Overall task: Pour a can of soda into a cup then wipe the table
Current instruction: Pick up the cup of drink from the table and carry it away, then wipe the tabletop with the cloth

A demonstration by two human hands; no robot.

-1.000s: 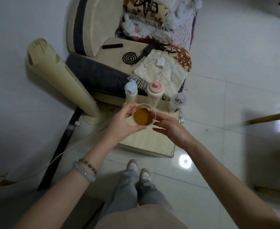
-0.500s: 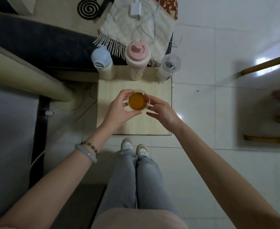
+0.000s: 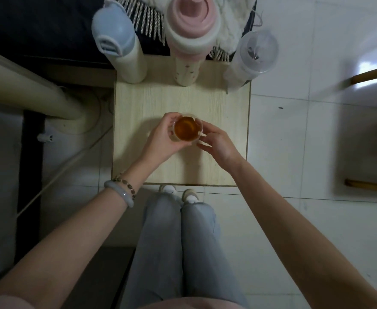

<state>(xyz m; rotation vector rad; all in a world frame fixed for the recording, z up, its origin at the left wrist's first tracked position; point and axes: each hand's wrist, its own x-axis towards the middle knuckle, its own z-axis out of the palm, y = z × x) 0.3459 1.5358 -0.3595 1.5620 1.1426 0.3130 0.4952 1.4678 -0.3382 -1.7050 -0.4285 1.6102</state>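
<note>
A clear cup (image 3: 187,130) filled with amber drink is over the middle of the small pale wooden table (image 3: 223,121). My left hand (image 3: 160,139) wraps around the cup's left side and grips it. My right hand (image 3: 216,143) is at the cup's right side, fingertips touching its rim, fingers spread. Whether the cup rests on the tabletop or is just above it cannot be told. No soda can and no cloth are in view.
Along the table's far edge stand a blue-lidded bottle (image 3: 118,41), a pink-lidded bottle (image 3: 189,34) and a clear plastic lidded cup (image 3: 249,56). A cream tower fan (image 3: 27,85) leans at the left. My legs and shoes (image 3: 178,195) are just before the table's near edge.
The view has tilted down and closer over the table. Both hands have brought the cup lower, toward the middle of the tabletop, still held the same way.
</note>
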